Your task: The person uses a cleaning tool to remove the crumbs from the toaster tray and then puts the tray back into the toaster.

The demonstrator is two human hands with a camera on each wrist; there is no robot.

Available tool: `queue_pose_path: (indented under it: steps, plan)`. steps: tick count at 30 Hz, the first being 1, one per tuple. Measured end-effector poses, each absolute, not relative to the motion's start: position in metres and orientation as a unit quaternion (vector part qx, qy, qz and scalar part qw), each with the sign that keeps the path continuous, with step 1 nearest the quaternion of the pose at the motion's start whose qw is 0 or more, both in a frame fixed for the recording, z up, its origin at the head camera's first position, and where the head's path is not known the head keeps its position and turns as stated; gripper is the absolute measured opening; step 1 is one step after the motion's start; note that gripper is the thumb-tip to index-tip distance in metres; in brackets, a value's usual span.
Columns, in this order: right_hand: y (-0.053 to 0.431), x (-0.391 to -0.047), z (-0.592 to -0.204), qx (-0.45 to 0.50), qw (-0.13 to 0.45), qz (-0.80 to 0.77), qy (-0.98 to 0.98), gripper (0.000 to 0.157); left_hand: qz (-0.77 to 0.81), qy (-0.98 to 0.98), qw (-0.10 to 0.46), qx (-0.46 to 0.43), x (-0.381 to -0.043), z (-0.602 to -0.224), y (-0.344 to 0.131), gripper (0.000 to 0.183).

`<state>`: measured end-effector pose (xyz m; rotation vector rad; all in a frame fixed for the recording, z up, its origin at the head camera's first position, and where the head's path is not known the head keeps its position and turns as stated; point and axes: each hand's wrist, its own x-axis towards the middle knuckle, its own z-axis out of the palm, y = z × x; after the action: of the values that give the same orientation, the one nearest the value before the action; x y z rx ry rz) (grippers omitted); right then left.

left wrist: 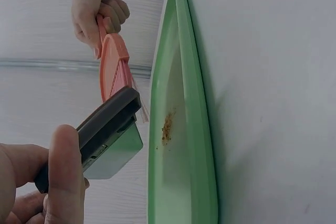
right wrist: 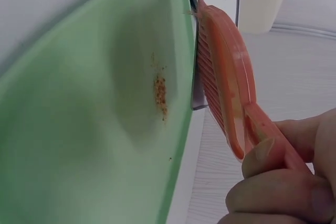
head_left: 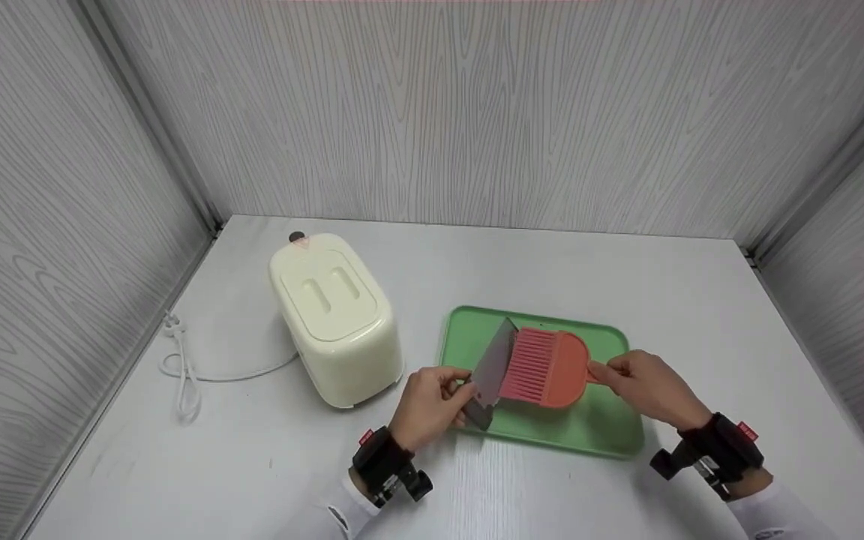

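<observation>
My left hand [head_left: 430,401] pinches the dark end of a flat metal crumb tray [head_left: 493,367], which is tilted above a green tray [head_left: 589,431]. In my right hand [head_left: 653,386] is the handle of an orange-red brush [head_left: 568,369]. Its pink bristles [head_left: 528,365] meet the face of the crumb tray. Brown crumbs [right wrist: 160,95] lie in a small heap on the green tray, below both tools. The left wrist view shows the dark handle [left wrist: 100,124] of the crumb tray between thumb and fingers.
A cream toaster [head_left: 353,360] with a lid over its top stands left of the green tray. Its white cord [head_left: 241,376] runs left to a bundled part and plug near the table's left edge. Grey wood-patterned panels [head_left: 439,112] enclose the white table at the back and sides.
</observation>
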<state>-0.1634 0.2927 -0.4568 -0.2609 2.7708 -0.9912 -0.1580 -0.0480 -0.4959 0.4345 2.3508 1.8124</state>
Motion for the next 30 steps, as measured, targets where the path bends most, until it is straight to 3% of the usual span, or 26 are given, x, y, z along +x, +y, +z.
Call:
queue_pose_path:
  steps: [30]
  plan:
    - [0.26,-0.18,-0.428,-0.173,0.042,-0.26,0.949,0.061,0.577,0.798,0.067,0.158,-0.158,-0.497,-0.048,0.026]
